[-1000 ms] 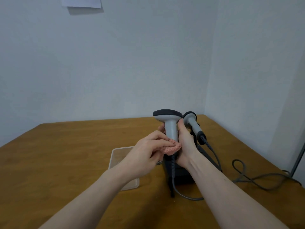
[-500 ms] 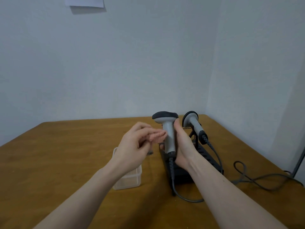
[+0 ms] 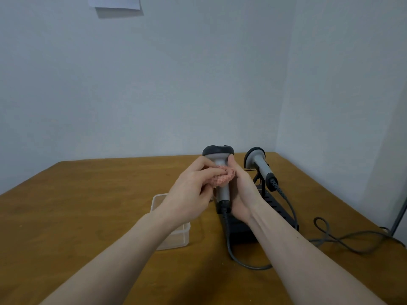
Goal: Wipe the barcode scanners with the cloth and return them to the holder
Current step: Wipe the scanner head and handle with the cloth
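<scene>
- Your left hand (image 3: 189, 194) pinches the bunched pink cloth (image 3: 222, 178) in curled fingers and presses it against the grey neck of the scanner in hand (image 3: 221, 172), just below its dark head.
- Your right hand (image 3: 241, 194) is wrapped round that scanner's handle from the far side, thumb up near the head, holding it upright above the near end of the black holder (image 3: 242, 230).
- To wipe well, I would keep the right-hand grip firm and low so the cloth has the whole neck free, then turn the scanner in your palm to reach the faces now hidden from you; the head and its window likely need a pass too.
- Mind the cable (image 3: 233, 249) trailing from the handle's base below your right wrist: slack looks ample, but a twist could snag it.
- Just beyond your right hand, the second scanner (image 3: 259, 167) rests tilted in the holder; whether it is wiped I cannot tell.
- Under your left wrist sits a clear plastic tub (image 3: 176, 238) on the wooden table (image 3: 77, 205).
- No brand, label or writing is legible on either of the 2 scanners; the paper (image 3: 114, 2) high on the wall is unreadable.
</scene>
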